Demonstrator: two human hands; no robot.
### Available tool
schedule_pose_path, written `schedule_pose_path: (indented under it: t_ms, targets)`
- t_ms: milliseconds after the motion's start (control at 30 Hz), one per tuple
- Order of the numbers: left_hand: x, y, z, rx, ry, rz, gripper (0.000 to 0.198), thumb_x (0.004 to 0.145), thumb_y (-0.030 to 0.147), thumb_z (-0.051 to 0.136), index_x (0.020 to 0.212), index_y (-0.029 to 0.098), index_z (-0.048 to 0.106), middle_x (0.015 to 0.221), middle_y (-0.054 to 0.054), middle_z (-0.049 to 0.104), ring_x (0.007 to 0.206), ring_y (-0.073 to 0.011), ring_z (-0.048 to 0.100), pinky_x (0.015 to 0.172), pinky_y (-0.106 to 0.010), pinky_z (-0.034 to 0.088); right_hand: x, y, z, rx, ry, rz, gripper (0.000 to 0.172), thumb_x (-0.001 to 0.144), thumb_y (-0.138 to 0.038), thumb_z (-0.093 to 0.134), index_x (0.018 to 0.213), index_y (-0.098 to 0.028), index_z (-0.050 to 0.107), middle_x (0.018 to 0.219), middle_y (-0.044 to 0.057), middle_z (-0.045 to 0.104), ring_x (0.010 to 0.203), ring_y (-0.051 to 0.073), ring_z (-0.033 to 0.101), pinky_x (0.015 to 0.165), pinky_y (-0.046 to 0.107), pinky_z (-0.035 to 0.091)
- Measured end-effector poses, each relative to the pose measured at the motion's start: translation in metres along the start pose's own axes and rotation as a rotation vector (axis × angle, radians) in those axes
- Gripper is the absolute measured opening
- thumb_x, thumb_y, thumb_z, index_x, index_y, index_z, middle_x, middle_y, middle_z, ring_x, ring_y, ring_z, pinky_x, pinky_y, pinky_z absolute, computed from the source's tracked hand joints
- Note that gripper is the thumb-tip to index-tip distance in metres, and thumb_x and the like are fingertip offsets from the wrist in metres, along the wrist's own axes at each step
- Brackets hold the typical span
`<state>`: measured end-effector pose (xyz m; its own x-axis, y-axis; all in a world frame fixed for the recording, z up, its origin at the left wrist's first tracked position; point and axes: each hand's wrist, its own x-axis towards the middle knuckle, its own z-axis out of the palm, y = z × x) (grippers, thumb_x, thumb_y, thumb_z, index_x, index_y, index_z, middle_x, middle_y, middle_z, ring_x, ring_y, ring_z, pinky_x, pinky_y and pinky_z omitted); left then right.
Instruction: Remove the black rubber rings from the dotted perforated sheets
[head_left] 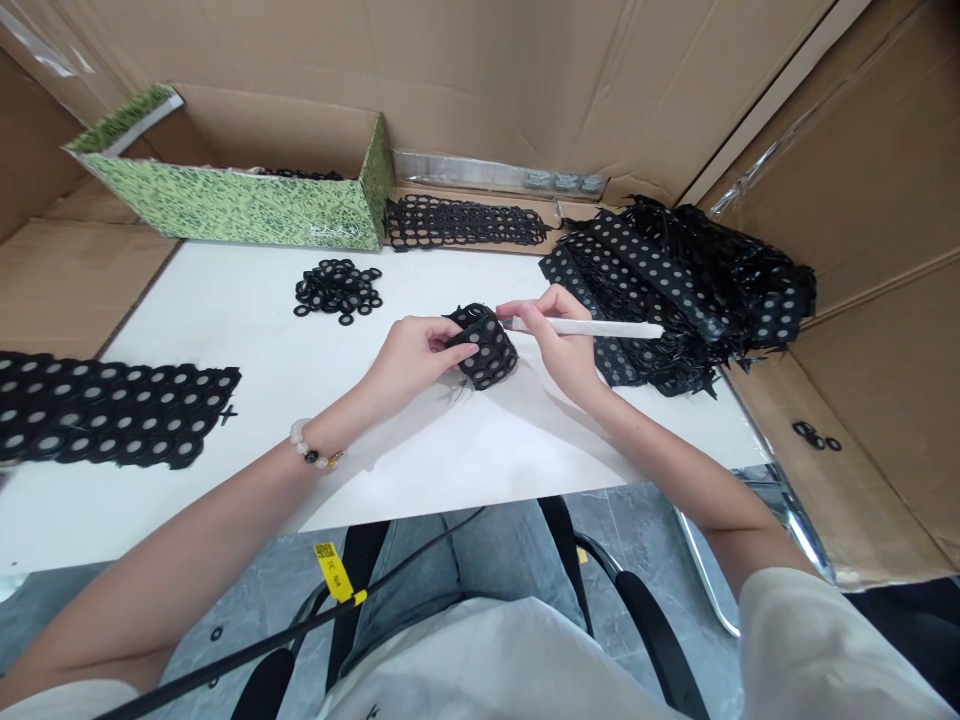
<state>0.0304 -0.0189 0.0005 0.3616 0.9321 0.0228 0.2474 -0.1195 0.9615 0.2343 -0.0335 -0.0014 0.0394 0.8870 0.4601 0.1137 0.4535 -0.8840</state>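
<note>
My left hand (416, 358) grips a folded piece of black perforated sheet (486, 347) with many round holes, held just above the white table (247, 330). My right hand (556, 342) pinches a thin white stick (600, 328) like a pen. Its tip touches the top of the black piece, and its other end points right. Both hands meet near the middle of the table. A bead bracelet sits on my left wrist.
A pile of small black rings (339, 289) lies behind my left hand. A green patterned box (247, 205) stands at the back left. Black perforated sheets lie at the left edge (105, 410), the back (465, 222) and heaped at the right (690, 285). Cardboard walls surround the table.
</note>
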Motion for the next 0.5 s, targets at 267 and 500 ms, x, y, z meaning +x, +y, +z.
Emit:
schedule_pose_path:
  t_ms: [267, 500]
  targets:
    - [-0.0022, 0.0015, 0.0021, 0.047, -0.022, 0.098, 0.025, 0.075, 0.039, 0.072, 0.073, 0.014, 0.068, 0.074, -0.002, 0.068, 0.069, -0.0151, 0.057, 0.064, -0.025, 0.044, -0.0084, 0.002, 0.0056, 0.004, -0.104, 0.01, 0.034, 0.089, -0.05, 0.071, 0.074, -0.023, 0.056, 0.103, 0.005, 0.079, 0.101, 0.022, 0.074, 0.092, 0.04, 0.058]
    - [-0.0028, 0.0032, 0.003, 0.064, -0.064, 0.106, 0.026, 0.075, 0.039, 0.069, 0.067, 0.016, 0.06, 0.067, 0.001, 0.057, 0.064, -0.013, 0.049, 0.061, -0.025, 0.04, -0.0092, 0.0058, 0.0057, -0.036, -0.14, -0.055, 0.028, 0.091, -0.041, 0.07, 0.074, -0.024, 0.056, 0.102, 0.005, 0.078, 0.099, 0.02, 0.073, 0.088, 0.038, 0.058]
